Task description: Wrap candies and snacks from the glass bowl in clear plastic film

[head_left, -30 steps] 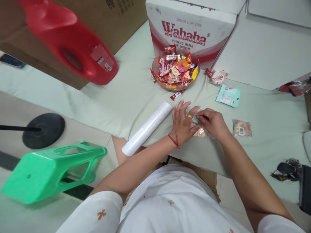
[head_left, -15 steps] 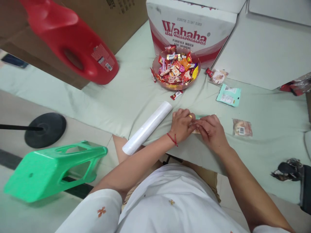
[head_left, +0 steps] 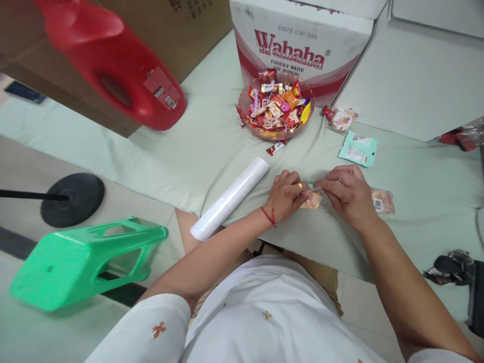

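Note:
Between my two hands is a small clear packet (head_left: 312,200) of pinkish-orange bits, just above or on the cloth near the table's front edge. My left hand (head_left: 285,195), with a ring and a red string bracelet at the wrist, is closed on the packet's left side. The fingers of my right hand (head_left: 350,194) pinch clear plastic at its upper right edge. Under the fingers shows a bit of teal wrapping, mostly hidden. A similar snack packet (head_left: 383,200) lies to the right, partly covered by my right hand. A white roll (head_left: 230,199) lies left of my hands.
A glass bowl (head_left: 255,130) of wrapped candies stands before a Wahaha carton (head_left: 298,48). Beyond my right hand lie a teal packet (head_left: 358,149) and a round-labelled packet (head_left: 342,120). A red jug (head_left: 124,75) is at left, a green stool (head_left: 86,262) lower left, keys (head_left: 449,267) at right.
My right hand has moved right and slightly up, away from my left. More of the packet between them now shows, and the packet at right is partly covered.

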Demonstrator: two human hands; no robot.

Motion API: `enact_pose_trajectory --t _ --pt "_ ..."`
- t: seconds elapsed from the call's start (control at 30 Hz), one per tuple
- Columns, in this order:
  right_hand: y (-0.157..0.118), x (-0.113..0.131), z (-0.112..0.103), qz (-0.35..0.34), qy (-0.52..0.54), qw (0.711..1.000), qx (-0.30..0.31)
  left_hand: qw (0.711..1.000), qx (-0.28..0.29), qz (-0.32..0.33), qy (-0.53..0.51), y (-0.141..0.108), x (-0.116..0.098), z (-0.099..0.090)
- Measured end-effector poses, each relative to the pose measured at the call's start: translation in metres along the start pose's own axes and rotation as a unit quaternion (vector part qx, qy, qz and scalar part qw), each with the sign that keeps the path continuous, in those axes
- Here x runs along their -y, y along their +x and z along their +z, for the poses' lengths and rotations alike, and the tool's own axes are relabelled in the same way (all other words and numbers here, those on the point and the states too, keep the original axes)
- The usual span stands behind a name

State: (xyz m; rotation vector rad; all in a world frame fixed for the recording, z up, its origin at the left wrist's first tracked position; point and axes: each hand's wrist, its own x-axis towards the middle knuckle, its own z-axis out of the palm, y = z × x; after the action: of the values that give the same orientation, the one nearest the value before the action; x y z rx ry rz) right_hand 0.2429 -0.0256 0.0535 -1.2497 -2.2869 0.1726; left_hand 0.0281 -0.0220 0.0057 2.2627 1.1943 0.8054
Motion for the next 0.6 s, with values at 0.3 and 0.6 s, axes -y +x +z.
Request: enact_pose_trajectory --t 0.3,0.6 --pt "-0.06 0.031 0.029 -0.02 -0.001 0.993 -0.117 0.998 -0.04 0.048 0.003 -0.004 0.007 0.007" --pt "-0.066 0.031 0.038 0.012 0.015 0.997 -0.076 0.987 -0.029 0.155 -0.022 -0.007 0.019 -0.008"
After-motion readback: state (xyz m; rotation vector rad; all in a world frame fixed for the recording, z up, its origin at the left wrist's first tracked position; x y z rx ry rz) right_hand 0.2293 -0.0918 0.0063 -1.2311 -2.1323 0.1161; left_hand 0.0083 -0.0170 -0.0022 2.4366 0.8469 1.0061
